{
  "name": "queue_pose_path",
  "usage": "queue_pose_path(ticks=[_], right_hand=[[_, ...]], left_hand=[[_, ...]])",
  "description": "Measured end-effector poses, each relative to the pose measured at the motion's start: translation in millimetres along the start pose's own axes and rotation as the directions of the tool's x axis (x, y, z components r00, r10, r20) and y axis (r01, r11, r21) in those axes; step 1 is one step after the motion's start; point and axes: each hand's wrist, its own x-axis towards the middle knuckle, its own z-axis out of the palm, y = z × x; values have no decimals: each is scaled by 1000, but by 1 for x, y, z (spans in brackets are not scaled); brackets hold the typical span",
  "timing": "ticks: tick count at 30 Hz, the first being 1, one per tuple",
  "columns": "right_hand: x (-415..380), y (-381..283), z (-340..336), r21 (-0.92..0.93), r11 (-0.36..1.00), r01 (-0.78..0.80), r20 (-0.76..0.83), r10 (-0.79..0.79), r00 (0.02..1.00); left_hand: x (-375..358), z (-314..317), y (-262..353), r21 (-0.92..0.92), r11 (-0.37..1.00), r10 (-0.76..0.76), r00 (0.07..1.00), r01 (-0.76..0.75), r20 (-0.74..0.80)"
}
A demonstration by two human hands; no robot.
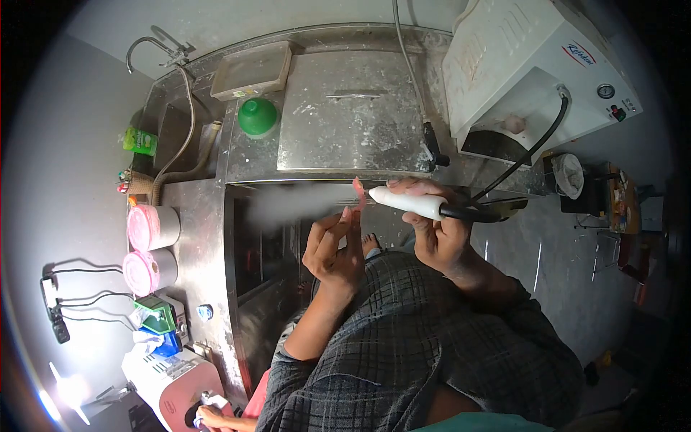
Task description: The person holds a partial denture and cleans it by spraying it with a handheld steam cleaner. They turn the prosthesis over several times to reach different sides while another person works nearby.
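Between the thumb and fingers of my left hand is a thin, curved pink piece, which looks like part of a denture. My right hand is closed around a white steam nozzle with a black rear end. Its tip points left at the pink piece, a small distance away. A white plume of steam streams left past the piece. A black hose runs from the white steam cleaner down toward the nozzle. Both hands are held in front of the counter's edge.
A metal counter carries a green rubber bowl and a plastic tray. Pink-lidded tubs line the left side. At bottom left, another person's hand is at a pink machine. A sink with a tap is at upper left.
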Motion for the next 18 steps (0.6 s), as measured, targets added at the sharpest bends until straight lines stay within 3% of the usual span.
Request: queue_pose_path(ticks=[7,8,9,10,12,13,18], right_hand=[[1,-2,-1,-11,1000,-4,-20,3,1000],[0,-1,-1,-11,1000,-3,-20,3,1000],[-1,3,-1,-12,999,52,-62,-52,997],[-1,5,-1,-15,994,106,-103,-107,989],[1,3,0,46,992,117,-152,-108,982],[1,3,-2,53,992,112,-177,-101,979],[2,-1,-6,37,999,28,-253,-18,967]], left_hand=[[0,-4,-1,-3,1000,-3,1000,3,9],[0,-3,2,-120,951,-285,958,286,31],[0,-4,4,-224,810,-539,838,543,84],[2,-3,1,-222,811,-538,839,542,84],[6,-2,-13,-550,525,-661,719,649,217],[4,-4,-21,-560,469,-656,694,683,296],[-6,-5,-31,-657,302,-662,648,690,377]])
